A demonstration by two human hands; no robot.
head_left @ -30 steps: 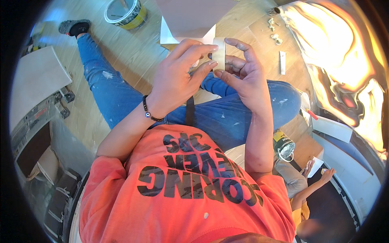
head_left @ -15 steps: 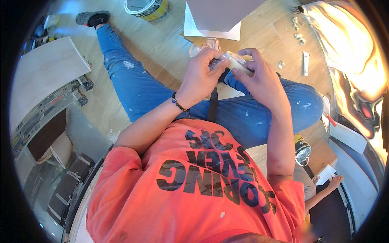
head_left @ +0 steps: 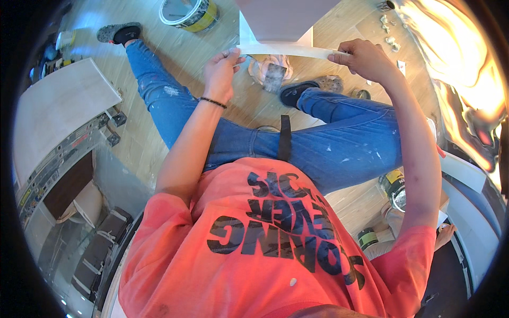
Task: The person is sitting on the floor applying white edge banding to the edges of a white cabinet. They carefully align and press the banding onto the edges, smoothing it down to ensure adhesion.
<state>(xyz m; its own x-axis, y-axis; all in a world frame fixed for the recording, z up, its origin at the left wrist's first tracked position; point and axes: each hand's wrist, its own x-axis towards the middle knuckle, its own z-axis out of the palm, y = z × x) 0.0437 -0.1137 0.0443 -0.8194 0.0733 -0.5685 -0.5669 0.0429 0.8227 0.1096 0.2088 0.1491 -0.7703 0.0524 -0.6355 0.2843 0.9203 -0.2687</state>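
A pale strip of tape (head_left: 286, 51) stretches taut between my hands at the top centre, crossing in front of a white-based panel (head_left: 281, 16). My left hand (head_left: 222, 71) pinches one end, while my right hand (head_left: 360, 61) grips the other; I cannot make out whether the roll sits within those fingers. Below the strip, a crumpled pale piece of material (head_left: 260, 69) lies on the wooden floor with a grey, smudged rectangular piece (head_left: 274, 77) on it, between my legs.
A paint bucket (head_left: 188, 15) stands top left of the panel. A pale cabinet (head_left: 63, 100) is at left, a bright reflective sheet (head_left: 461, 42) at right. Small scraps (head_left: 389, 40) lie beside it. Another person's hand (head_left: 445, 233) and a can (head_left: 392, 188) are lower right.
My hands have moved apart, left hand leftward, right hand rightward and up, pulling the bunched tape into a long strip. The crumpled material and grey piece beneath now show.
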